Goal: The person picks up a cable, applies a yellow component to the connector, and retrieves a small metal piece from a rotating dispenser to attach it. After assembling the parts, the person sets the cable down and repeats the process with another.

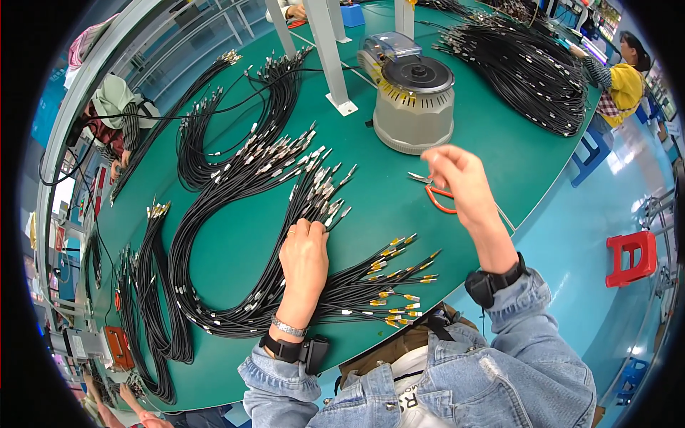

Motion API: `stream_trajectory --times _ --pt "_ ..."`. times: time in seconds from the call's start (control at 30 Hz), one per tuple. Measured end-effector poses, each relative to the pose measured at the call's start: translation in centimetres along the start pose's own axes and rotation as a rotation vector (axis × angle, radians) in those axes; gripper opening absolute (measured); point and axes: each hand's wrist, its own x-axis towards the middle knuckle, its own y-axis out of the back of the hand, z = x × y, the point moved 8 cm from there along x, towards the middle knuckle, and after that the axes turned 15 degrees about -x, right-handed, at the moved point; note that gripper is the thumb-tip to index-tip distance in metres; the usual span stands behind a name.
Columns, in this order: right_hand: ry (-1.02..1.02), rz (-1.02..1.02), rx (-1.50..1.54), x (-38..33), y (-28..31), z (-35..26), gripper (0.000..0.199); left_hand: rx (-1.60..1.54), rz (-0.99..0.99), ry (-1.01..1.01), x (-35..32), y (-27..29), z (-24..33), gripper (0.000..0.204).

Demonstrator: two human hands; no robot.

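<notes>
Head view, and straight to the left hand (304, 260): down on a thick, curved bundle of black cables (265, 284) tipped with pale metal connectors. Back of the hand uppermost, fingers bent in against the cables, just short of the fanned-out ends. Cannot tell whether grasping or only pressing, with the fingertips hidden beneath.

Over to the right hand (460, 182): raised above the smooth green tabletop (510, 146), fingers curled, thumb side blurred. Cannot tell if anything is pinched there. Right beside it, partly behind the wrist in this view, a small pair of metal-bladed scissors with orange-red loop handles (441, 209). Cannot tell about contact.

Beyond the scissors, a squat grey faceted machine with a round black top (414, 107), close to an upright grey metal post (330, 57). Nearer the body, just right of the left forearm, a spread of black cables with yellow-marked ends (389, 282). Far right on the table, a huge heap of black cables (528, 75), and past it a co-worker in yellow (628, 87). Down on the glossy blue floor (556, 285), a red plastic stool (632, 258). Black strapped devices on both wrists, too.
</notes>
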Motion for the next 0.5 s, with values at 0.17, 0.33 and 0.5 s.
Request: stream_trajectory --times 0.17,0.33,0.5 --pt "0.078 0.124 0.244 3.8 0.6 -1.7 0.018 -0.038 0.088 -0.035 0.0 0.6 0.3 0.013" --pt "0.045 0.185 0.278 6.3 0.2 -2.1 0.017 -0.264 0.088 0.012 -0.1 1.2 0.3 0.012" --pt "0.034 0.219 0.301 7.1 -0.1 -2.2 0.016 -0.332 0.033 0.042 0.1 1.1 0.6 0.011"
